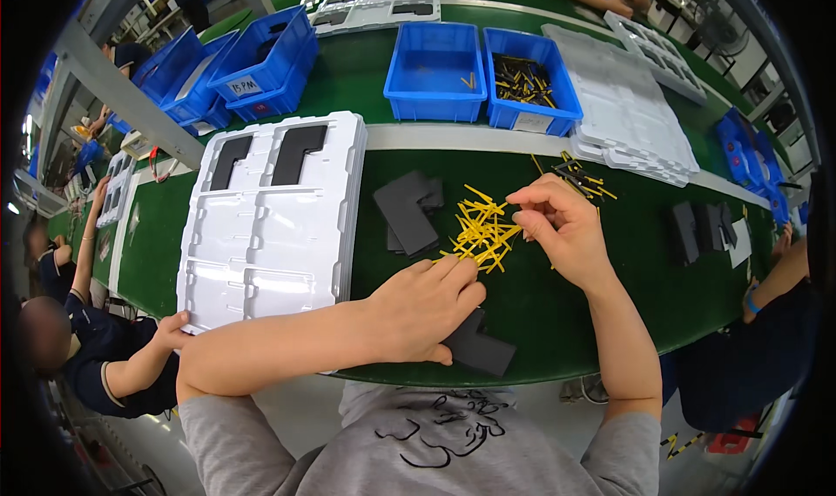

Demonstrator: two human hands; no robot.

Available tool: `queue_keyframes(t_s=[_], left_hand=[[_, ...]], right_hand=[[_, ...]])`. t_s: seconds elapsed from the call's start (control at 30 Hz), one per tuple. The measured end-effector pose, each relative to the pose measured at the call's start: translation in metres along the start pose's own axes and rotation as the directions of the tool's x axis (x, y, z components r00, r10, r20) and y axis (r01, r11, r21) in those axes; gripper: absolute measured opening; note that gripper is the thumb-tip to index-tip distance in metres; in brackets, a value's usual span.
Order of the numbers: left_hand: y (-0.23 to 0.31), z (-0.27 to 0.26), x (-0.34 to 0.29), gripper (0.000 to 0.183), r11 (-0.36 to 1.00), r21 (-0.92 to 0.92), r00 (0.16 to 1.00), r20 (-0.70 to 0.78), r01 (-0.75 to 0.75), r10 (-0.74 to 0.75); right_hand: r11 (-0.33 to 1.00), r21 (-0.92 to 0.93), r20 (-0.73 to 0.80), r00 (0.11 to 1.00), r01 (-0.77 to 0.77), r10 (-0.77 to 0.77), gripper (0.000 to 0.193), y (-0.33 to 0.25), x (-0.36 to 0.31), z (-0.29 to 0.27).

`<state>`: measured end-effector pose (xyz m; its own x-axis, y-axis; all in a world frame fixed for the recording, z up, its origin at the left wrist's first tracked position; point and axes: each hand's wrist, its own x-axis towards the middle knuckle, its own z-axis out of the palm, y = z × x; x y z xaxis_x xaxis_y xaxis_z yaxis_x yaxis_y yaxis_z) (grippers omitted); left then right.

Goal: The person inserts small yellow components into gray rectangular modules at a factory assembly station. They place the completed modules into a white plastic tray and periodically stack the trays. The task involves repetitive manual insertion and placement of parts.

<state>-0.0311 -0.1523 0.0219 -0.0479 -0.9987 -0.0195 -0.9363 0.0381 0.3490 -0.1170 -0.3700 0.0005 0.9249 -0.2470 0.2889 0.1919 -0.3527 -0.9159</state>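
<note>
A loose heap of thin yellow sticks (483,230) lies on the green tabletop before me. My left hand (428,309) rests at its near left side, bent fingertips at the sticks and the thumb held apart. Partly beneath that hand is a black L-shaped piece (482,346). At the heap's right side, my right hand (562,235) brings thumb and forefinger together; whatever is between them is too small to make out. More black L-shaped pieces (407,213) lie overlapping left of the heap. Another black L-shaped piece (299,155) sits in the white tray stack (272,207).
Behind the heap stand a blue bin (435,102) with a few sticks and a second blue bin (533,117) holding many dark and yellow ones. Loose dark sticks (585,178) lie nearer. White trays (623,104) are stacked at right. Another person's hand (171,330) touches the left trays.
</note>
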Motion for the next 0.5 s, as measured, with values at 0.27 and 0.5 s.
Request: queue_keyframes(t_s=[0.27,0.5], left_hand=[[-0.010,-0.005,0.006,0.043,0.876,-0.459,0.988,0.055,0.150,-0.141],[-0.009,0.008,0.007,0.034,0.871,-0.465,0.959,-0.139,0.158,-0.248]], right_hand=[[0.955,0.230,0.071,0.982,-0.186,0.174,0.019,-0.005,-0.004,0.000],[0.945,0.137,0.102,0.953,-0.297,0.285,0.016,-0.007,-0.002,0.007]])
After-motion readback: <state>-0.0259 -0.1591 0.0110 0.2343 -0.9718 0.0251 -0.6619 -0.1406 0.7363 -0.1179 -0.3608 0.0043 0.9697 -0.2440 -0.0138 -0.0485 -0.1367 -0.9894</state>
